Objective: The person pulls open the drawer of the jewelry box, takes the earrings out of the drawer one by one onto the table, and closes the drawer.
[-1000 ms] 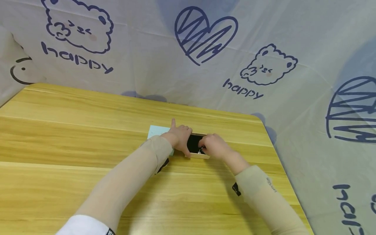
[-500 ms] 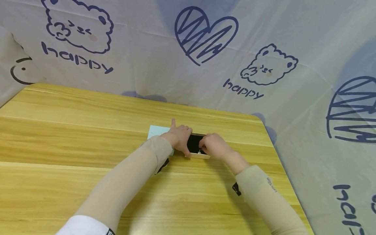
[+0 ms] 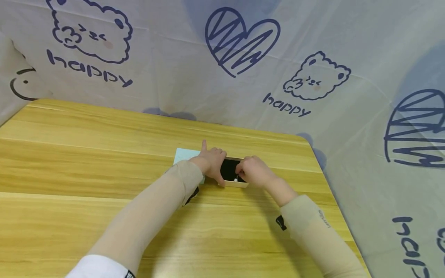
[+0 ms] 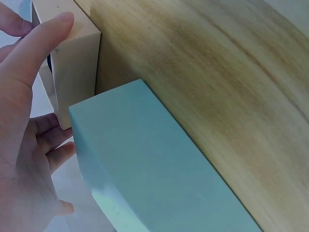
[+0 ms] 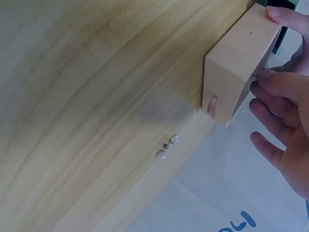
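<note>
My left hand (image 3: 213, 160) grips the beige box drawer (image 3: 233, 184) across its width, thumb on the near wall (image 4: 77, 24) and fingers on the far side. Its inside is dark. My right hand (image 3: 255, 172) reaches into the drawer, where thumb and index finger pinch a thin metallic piece of jewellery (image 5: 257, 72), mostly hidden. Just below those fingers a small white bit (image 3: 236, 179) shows against the dark lining. To the left, partly under my left wrist, lies a light blue box (image 3: 185, 154); its flat side (image 4: 149, 159) fills much of the left wrist view.
Near the drawer's right end, a small piece of jewellery with pearl-like beads (image 5: 166, 146) lies on the wooden table (image 3: 104, 162). The drawer's end wall has a finger notch (image 5: 212, 106). A white cloth printed with drawings (image 3: 167, 58) hangs behind the table.
The left hand keeps its grip on the drawer. My right fingers shift very slightly at the white bit inside; the whole head view drifts a little.
</note>
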{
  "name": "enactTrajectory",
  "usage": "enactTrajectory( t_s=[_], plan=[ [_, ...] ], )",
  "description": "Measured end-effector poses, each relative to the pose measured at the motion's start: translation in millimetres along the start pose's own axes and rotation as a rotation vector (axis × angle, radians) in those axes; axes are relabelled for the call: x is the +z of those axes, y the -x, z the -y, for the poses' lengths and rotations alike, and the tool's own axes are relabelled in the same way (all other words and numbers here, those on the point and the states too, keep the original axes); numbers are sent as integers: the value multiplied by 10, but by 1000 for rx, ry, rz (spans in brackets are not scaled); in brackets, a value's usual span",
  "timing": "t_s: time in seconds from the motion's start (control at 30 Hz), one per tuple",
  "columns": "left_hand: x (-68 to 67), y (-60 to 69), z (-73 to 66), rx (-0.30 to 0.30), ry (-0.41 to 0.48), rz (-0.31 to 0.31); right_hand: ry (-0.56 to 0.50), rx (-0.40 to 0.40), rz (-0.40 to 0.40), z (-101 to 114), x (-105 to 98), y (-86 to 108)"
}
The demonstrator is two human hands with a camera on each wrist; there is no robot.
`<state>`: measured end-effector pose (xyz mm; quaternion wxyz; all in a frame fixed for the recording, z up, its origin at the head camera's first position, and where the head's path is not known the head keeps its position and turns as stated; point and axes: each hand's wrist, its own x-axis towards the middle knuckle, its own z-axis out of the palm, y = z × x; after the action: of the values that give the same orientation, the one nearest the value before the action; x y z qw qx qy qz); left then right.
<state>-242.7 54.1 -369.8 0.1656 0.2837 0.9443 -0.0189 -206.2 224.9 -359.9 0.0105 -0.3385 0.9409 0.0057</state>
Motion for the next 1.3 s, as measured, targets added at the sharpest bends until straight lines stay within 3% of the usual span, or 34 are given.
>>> enactTrajectory(
  t_s=[0.33, 0.63, 0.97, 1.3],
  plan=[
    [13, 1, 14, 0, 6, 6, -6, 1, -40, -4, -123, 13],
    [4, 17, 29, 12, -2, 1, -33, 36, -133, -158, -316, 111],
    [2, 30, 24, 15, 9, -2, -50, 99, -95, -405, -183, 231],
    [5, 15, 12, 18, 3, -5, -74, 188, 4, -549, 24, 320]
  ],
)
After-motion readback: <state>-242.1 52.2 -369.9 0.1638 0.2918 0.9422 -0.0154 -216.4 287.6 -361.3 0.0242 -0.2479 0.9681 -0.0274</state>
